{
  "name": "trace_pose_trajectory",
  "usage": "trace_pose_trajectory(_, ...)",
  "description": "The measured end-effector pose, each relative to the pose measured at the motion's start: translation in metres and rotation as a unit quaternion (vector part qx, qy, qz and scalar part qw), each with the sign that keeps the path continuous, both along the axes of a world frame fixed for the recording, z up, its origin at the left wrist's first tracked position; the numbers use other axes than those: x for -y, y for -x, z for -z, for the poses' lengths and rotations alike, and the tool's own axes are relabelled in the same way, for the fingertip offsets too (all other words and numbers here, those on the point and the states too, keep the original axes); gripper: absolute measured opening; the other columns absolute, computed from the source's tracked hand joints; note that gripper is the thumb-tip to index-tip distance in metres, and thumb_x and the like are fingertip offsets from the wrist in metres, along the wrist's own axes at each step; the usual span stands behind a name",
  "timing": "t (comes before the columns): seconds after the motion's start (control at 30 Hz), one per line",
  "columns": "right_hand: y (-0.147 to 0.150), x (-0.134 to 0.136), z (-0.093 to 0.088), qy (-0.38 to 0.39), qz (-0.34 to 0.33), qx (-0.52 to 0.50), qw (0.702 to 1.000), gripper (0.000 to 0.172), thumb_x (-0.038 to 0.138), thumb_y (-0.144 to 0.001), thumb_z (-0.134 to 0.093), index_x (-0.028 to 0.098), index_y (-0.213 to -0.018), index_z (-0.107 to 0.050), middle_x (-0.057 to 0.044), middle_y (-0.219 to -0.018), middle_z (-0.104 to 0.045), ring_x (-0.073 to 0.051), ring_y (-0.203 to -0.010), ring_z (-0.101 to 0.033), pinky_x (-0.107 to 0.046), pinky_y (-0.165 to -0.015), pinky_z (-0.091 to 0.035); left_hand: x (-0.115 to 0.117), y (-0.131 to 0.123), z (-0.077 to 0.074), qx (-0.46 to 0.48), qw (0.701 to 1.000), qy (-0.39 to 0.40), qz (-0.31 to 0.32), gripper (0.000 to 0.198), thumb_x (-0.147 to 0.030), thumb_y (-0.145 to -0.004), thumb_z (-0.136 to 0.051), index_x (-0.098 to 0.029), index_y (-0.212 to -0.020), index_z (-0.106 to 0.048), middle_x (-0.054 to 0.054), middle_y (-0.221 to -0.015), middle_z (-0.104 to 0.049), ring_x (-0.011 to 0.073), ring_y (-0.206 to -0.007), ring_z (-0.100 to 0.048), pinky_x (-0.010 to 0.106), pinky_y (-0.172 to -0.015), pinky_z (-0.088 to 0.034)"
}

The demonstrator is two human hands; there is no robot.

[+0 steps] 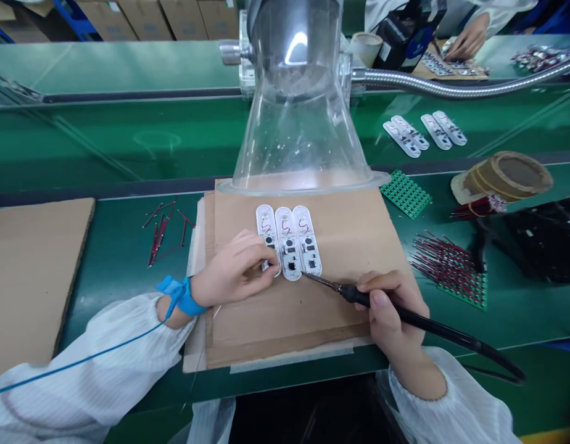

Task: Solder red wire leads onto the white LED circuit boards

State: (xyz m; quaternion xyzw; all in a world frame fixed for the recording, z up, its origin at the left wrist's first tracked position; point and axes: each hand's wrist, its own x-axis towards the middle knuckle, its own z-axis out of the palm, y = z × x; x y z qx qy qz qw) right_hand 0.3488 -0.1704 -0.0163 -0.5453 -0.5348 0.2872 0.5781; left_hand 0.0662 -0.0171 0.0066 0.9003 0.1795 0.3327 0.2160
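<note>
Three white, round-ended circuit boards [289, 243] lie side by side on a cardboard sheet [266, 327], each with black chips and a short red wire. My left hand [241, 268], wearing a blue wrist strap [185, 297], is closed in a pinch over the lower part of the left board. A thin strand of solder wire [217, 312] trails from under its palm; the fingertips hide the other end. In my right hand [393, 308] is a soldering iron [354, 295], gripped like a pen. Its tip is by the lower edge between the middle and right boards.
Above the boards hangs a clear fume hood [303, 142]. Loose red wires [160, 234] lie at left, beside another cardboard sheet [30, 265]. On the right are green perforated blocks [406, 194], bundled red wires [445, 259] and a tape roll [502, 176]. A co-worker's hand [470, 38] is across the bench.
</note>
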Motion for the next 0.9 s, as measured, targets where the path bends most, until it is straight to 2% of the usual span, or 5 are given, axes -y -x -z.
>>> trace_pose_trajectory(0.27,-0.0054,0.0030,0.0015,0.011,-0.020,0.039,0.999,0.013,0.035,-0.112,-0.070,0.026,-0.102,-0.074,-0.002,-0.084,-0.074,-0.020,-0.068,-0.069,-0.033,-0.058,-0.052,-0.0003,-0.0039,0.0017,-0.009,1.000,0.006,0.026,0.010,-0.015,-0.108,-0.064,-0.025,-0.105,-0.063,-0.007,-0.070,-0.057,0.0155,-0.063,-0.054,0.033,-0.071,-0.046)
trace_pose_trajectory(0.5,-0.0049,0.0038,0.0024,0.012,-0.019,0.016,1.000,0.013,0.036,-0.112,-0.069,0.028,-0.103,-0.075,-0.003,-0.087,-0.074,-0.021,-0.070,-0.068,-0.035,-0.060,-0.053,0.0000,-0.0035,0.0017,0.001,1.000,0.011,0.027,0.011,-0.015,-0.107,-0.066,-0.025,-0.106,-0.063,-0.007,-0.070,-0.057,0.0149,-0.061,-0.052,0.032,-0.071,-0.046)
trace_pose_trajectory(0.77,-0.0042,0.0021,0.0015,0.019,-0.027,0.048,0.998,0.013,0.037,-0.112,-0.069,0.028,-0.104,-0.073,-0.003,-0.084,-0.073,-0.020,-0.068,-0.068,-0.033,-0.056,-0.052,0.0002,-0.0040,0.0030,-0.013,0.999,0.006,0.033,0.009,-0.016,-0.108,-0.064,-0.025,-0.106,-0.064,-0.006,-0.071,-0.060,0.0164,-0.065,-0.056,0.034,-0.074,-0.048)
trace_pose_trajectory(0.9,-0.0030,0.0005,0.0007,-0.001,-0.014,0.027,1.000,0.017,0.039,-0.113,-0.067,0.027,-0.102,-0.074,-0.003,-0.083,-0.072,-0.019,-0.066,-0.067,-0.033,-0.058,-0.054,-0.0005,-0.0039,0.0038,-0.008,0.999,0.001,0.037,0.010,-0.015,-0.107,-0.065,-0.025,-0.107,-0.064,-0.006,-0.072,-0.061,0.0167,-0.067,-0.058,0.034,-0.074,-0.048)
